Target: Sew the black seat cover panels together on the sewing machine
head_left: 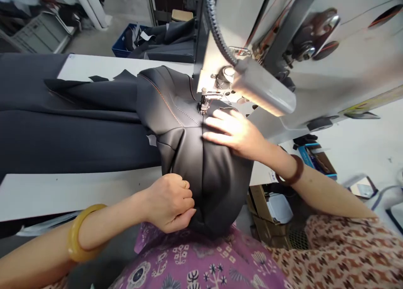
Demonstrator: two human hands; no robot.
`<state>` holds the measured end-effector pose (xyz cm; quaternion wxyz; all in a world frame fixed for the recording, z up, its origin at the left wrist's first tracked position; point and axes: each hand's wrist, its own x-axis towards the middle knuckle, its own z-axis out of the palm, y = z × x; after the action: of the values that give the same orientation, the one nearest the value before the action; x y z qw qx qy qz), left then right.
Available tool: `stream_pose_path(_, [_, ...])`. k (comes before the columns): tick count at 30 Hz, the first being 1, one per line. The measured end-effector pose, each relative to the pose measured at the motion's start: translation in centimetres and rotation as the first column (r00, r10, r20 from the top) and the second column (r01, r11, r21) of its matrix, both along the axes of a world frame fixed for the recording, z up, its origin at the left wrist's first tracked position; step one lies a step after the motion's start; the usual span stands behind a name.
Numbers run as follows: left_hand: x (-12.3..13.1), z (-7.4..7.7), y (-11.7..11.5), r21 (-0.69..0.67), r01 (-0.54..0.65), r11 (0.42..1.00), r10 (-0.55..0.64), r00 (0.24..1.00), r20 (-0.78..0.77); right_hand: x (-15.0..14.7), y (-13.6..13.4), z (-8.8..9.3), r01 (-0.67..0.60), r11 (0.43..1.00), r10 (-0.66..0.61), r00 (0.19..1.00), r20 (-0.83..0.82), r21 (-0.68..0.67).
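A black leather-like cover [189, 150] with orange topstitching lies under the presser foot [204, 106] of a sewing machine [315, 62]. Its near end hangs over the table edge toward my lap. My left hand [171, 203] is closed on the cover's near left side, fingers curled around the material. Beside the presser foot, my right hand [234, 131] lies flat on the cover, fingers stretched toward the seam. The lamp [264, 87] shines on that hand and the stitching area. Whether the needle is in the material cannot be made out.
Long dark material [69, 137] spreads over the white table [78, 192] at left. A blue crate [121, 49] with dark pieces stands behind the table. On the right are a small blue box [317, 158] and, lower down, a cardboard box [261, 200].
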<state>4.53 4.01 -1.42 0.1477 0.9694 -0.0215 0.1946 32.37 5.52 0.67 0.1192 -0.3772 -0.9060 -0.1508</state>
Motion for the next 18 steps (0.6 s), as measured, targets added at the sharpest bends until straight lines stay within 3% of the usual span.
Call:
stream_pose_path(2, [-0.1, 0.9, 0.1, -0.077, 0.003, 0.997, -0.004, 1.000, -0.021, -1.3, 0.5, 0.1, -0.157, 0.987, 0.155, 0.986, 0.054, 0.030])
stream_pose_path(5, [0.6, 3.1, 1.3, -0.148, -0.075, 0.986, 0.070, 0.997, -0.044, -1.7, 0.9, -0.6, -0.162, 0.986, 0.162, 0.987, -0.015, 0.036])
stream_pose_path(9, [3.6, 5.1, 5.0, 0.044, -0.281, 0.959, 0.284, 0.949, -0.138, -1.3, 0.6, -1.4, -0.103, 0.994, 0.101, 0.990, -0.097, -0.026])
stream_pose_path(13, [5.5, 4.0, 7.4, 0.266, -0.431, 0.862, 0.492, 0.837, -0.239, -1.1, 0.5, -1.3, -0.123, 0.991, 0.116, 0.986, -0.121, -0.053])
stream_pose_path(18, [4.3, 2.3, 6.6, 0.300, -0.479, 0.825, 0.551, 0.797, -0.246, -1.3, 0.8, -1.4, -0.091, 0.996, 0.086, 0.979, -0.185, -0.015])
